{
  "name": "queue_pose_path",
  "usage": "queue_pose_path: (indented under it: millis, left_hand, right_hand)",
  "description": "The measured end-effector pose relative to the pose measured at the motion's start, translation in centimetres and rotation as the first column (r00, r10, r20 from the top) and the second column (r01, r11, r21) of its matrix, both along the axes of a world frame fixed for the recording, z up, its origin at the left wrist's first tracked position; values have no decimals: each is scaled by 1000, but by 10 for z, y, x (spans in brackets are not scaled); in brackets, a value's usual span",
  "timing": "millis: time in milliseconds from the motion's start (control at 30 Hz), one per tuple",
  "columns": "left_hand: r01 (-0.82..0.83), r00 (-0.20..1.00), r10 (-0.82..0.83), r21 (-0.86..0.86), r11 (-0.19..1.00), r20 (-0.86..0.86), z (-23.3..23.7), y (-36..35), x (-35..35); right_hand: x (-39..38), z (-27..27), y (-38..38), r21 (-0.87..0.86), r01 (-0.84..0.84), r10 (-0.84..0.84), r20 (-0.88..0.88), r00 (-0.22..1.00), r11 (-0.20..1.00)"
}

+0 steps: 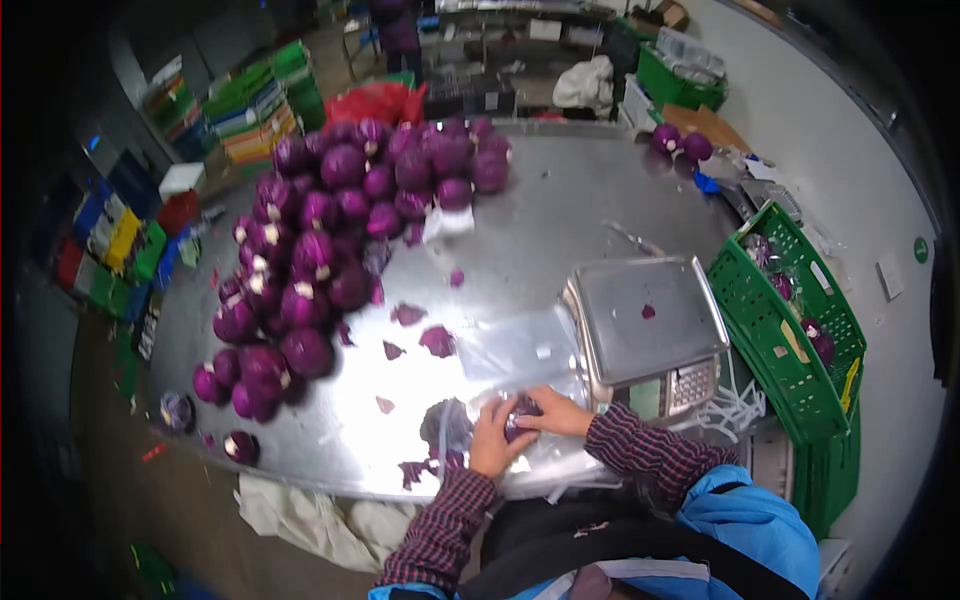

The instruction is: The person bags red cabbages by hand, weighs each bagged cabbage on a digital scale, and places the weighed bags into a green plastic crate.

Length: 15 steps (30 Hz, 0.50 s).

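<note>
A red cabbage (519, 419) sits between my hands at the front edge of the metal table, with clear plastic film around it. My left hand (492, 437) grips its left side, fingers curled against it. From the right, my right hand (558, 413) closes on the same cabbage, fingertips near those of the left. Clear plastic bags (520, 345) lie flat just beyond my hands. Loose dark cabbage leaves (445, 425) lie left of my left hand. A scale (650, 315) with a steel pan stands to the right, a leaf scrap on its pan.
A large heap of red cabbages (320, 210) covers the table's left and back. A knife (635, 239) lies behind the scale. On the right, a green crate (830, 400) holds bagged cabbages, and white strips (732, 412) lie beside the scale. A person (398, 35) stands at the back.
</note>
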<state>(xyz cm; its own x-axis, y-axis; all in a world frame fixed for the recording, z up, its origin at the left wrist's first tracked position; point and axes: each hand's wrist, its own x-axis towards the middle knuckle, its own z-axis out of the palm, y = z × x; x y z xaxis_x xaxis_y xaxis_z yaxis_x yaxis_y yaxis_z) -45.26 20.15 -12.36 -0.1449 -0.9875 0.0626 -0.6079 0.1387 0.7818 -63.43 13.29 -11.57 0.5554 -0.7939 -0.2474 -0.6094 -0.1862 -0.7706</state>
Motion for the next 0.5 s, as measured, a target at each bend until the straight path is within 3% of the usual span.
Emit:
queue_pose_path:
  millis: [33,67,100,133,167,233,267,300,333,367,400,433,467,500]
  left_hand:
    - [11,1000,-11,1,1000,-4,2,-4,4]
    - [13,1000,-13,-27,1000,3,-19,-5,9]
    - [18,916,53,173,985,-399,-50,-8,14]
    - [109,677,186,348,931,-712,-67,-14,17]
    - [112,679,176,338,935,-713,-52,-16,19]
    - [308,276,433,505,806,-858,0,-14,22]
    - [416,233,436,494,764,-869,-2,-16,23]
    - [422,239,436,497,758,-868,12,-22,20]
    - [562,160,393,411,718,-905,40,-33,14]
    - [681,72,361,310,663,-930,67,-44,7]
    - [718,43,303,241,653,-952,90,-57,-4]
    - [750,15,247,174,638,-969,105,-66,-18]
    - [748,25,248,183,638,-968,102,-74,-33]
    - [728,114,286,276,627,-951,93,-85,-50]
  right_hand:
    - [9,28,-7,225,70,-82,43,996,972]
    - [12,17,-16,372,91,-147,124,981,924]
    - [12,5,-21,523,94,-223,191,956,847]
    - [11,22,-23,509,96,-224,197,954,855]
    - [9,59,-24,590,112,-268,184,946,800]
    - [0,110,-33,660,125,-316,177,932,740]
    - [-13,124,-36,421,69,-201,277,940,904]
    - [-26,131,-37,148,16,-65,334,940,989]
    - [-38,132,-38,156,23,-75,336,939,988]
    - [-49,132,-37,-30,107,-87,387,918,994]
    - [-56,132,-37,-212,196,-86,441,893,957]
    - [-61,132,-34,-205,201,-90,452,888,958]
    - [-66,135,-31,124,283,-303,564,769,951]
    - [-74,137,-31,442,290,-518,584,625,849]
